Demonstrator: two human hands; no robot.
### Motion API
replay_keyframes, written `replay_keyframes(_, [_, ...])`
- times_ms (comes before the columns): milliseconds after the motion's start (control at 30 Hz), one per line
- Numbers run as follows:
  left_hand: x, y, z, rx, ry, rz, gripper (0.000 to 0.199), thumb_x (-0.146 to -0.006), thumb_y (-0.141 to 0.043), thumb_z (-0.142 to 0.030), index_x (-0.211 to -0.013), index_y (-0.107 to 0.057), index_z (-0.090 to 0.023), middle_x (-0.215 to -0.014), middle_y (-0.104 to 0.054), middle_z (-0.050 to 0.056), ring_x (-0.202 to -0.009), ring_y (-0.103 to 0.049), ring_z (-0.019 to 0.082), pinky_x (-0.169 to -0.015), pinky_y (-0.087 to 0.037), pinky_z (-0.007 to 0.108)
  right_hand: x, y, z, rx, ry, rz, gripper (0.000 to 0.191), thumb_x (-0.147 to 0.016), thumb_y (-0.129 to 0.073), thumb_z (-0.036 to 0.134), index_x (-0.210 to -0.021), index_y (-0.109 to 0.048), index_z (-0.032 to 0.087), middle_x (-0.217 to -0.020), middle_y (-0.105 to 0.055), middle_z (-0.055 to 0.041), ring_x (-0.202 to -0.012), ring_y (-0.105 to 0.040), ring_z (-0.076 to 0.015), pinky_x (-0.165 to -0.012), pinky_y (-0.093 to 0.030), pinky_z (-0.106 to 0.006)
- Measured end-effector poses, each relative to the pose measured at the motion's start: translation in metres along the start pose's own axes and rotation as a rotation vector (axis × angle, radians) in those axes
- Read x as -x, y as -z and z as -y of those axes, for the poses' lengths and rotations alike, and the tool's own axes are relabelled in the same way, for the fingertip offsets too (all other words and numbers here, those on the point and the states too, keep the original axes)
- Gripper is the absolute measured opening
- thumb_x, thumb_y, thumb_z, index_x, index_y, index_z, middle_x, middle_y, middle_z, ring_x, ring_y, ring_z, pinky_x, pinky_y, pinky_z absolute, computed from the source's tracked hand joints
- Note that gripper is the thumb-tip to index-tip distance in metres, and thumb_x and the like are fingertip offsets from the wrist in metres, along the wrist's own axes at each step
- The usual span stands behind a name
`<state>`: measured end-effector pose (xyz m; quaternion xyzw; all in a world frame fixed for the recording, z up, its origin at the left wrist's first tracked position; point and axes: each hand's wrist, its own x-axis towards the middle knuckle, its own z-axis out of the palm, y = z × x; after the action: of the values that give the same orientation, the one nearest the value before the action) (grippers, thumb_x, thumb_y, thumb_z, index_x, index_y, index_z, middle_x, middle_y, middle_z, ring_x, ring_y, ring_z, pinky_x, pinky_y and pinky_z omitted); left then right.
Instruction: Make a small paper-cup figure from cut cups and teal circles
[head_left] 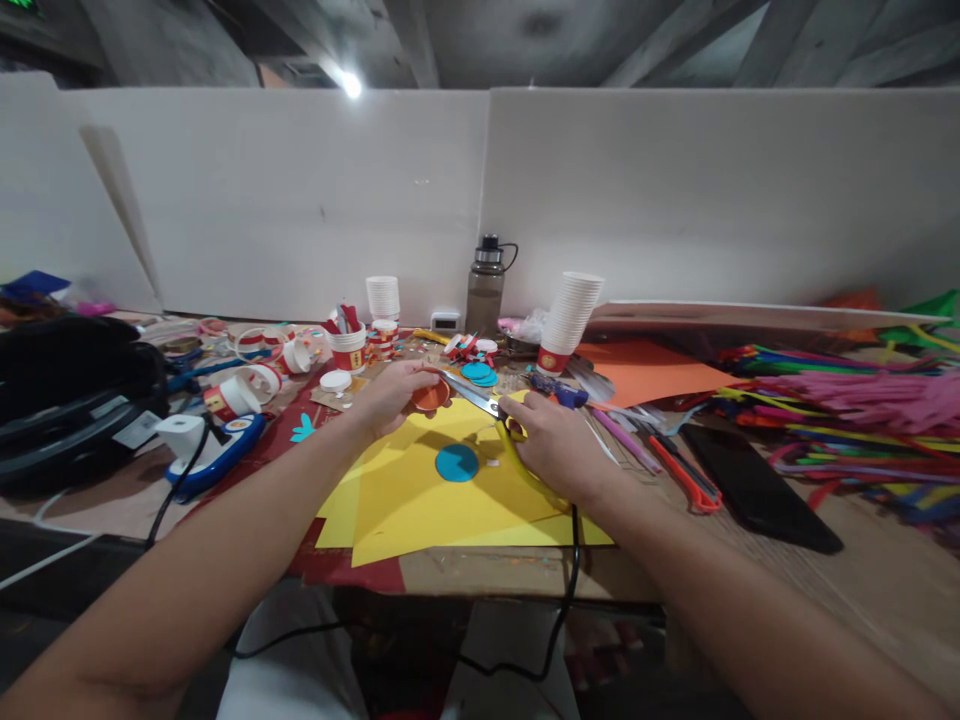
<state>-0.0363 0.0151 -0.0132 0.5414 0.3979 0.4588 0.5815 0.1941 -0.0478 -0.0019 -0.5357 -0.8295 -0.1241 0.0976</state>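
My left hand [401, 395] pinches a round orange paper piece [430, 396] above several yellow paper sheets [397, 510]. In my right hand [551, 440] is a pair of scissors [480, 398] with yellow handles, its blades pointing left at the orange piece. Whether the blades touch the paper's edge I cannot tell. A blue paper disc [457, 462] lies flat on the top sheet, below both hands. Under my right hand a curved yellow tool [525, 480] is partly hidden, near a black cord [575, 560].
Blue discs [480, 374] lie beyond the hands. Behind stand a water bottle [486, 290] and a tall paper cup stack [570, 320]. To the right are a red utility knife [686, 478], a black phone [761, 490] and pipe cleaners [862, 400]; a power strip [221, 455] sits left.
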Motion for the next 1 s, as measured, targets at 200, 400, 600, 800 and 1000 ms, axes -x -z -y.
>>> replay_keyframes(200, [-0.0002, -0.0006, 0.0006, 0.008, 0.012, 0.0, 0.017, -0.069, -0.067, -0.027, -0.077, -0.063, -0.012, -0.071, -0.068, 0.009, -0.062, -0.064, 0.017, -0.044, -0.041, 0.022, 0.0001, 0.0017, 0.0005, -0.019, 0.003, 0.02, 0.04, -0.081, -0.047, 0.013, -0.116, -0.062, 0.022, -0.098, -0.066, -0.0068, -0.077, -0.062, -0.0184, -0.061, -0.035, -0.028])
replay_keyframes(400, [-0.0008, 0.0001, -0.0006, 0.02, 0.018, -0.001, 0.015, -0.069, -0.065, -0.026, -0.076, -0.063, -0.012, -0.069, -0.068, 0.009, -0.06, -0.063, 0.016, -0.042, -0.039, 0.021, 0.0006, 0.0018, 0.0005, -0.025, -0.006, 0.03, 0.041, -0.084, -0.046, 0.014, -0.121, -0.062, 0.022, -0.101, -0.066, -0.0078, -0.077, -0.063, -0.019, -0.063, -0.037, -0.028])
replay_keyframes(600, [0.0001, -0.0001, -0.0032, 0.052, 0.036, -0.001, 0.012, -0.068, -0.064, -0.022, -0.076, -0.061, -0.013, -0.069, -0.067, 0.007, -0.059, -0.064, 0.016, -0.041, -0.04, 0.022, 0.0005, -0.0013, -0.0019, -0.02, 0.006, 0.032, 0.044, -0.084, -0.047, 0.016, -0.125, -0.061, 0.024, -0.099, -0.066, -0.0078, -0.075, -0.063, -0.019, -0.063, -0.037, -0.028])
replay_keyframes(800, [-0.0009, 0.0001, -0.0021, 0.029, 0.02, 0.009, 0.014, -0.068, -0.065, -0.023, -0.076, -0.061, -0.013, -0.067, -0.067, 0.006, -0.058, -0.064, 0.016, -0.041, -0.039, 0.021, 0.0017, 0.0039, -0.002, -0.055, -0.03, 0.016, 0.04, -0.088, -0.049, 0.022, -0.125, -0.062, 0.026, -0.108, -0.066, -0.0088, -0.082, -0.063, -0.0192, -0.063, -0.038, -0.026])
replay_keyframes(1000, [-0.0019, -0.0006, 0.0006, 0.015, -0.03, 0.005, 0.016, -0.069, -0.066, -0.025, -0.077, -0.062, -0.012, -0.068, -0.068, 0.007, -0.058, -0.063, 0.015, -0.043, -0.041, 0.021, 0.002, 0.0047, -0.0013, -0.073, -0.043, -0.011, 0.041, -0.086, -0.051, 0.023, -0.126, -0.062, 0.026, -0.11, -0.065, -0.0093, -0.089, -0.063, -0.0209, -0.064, -0.039, -0.026])
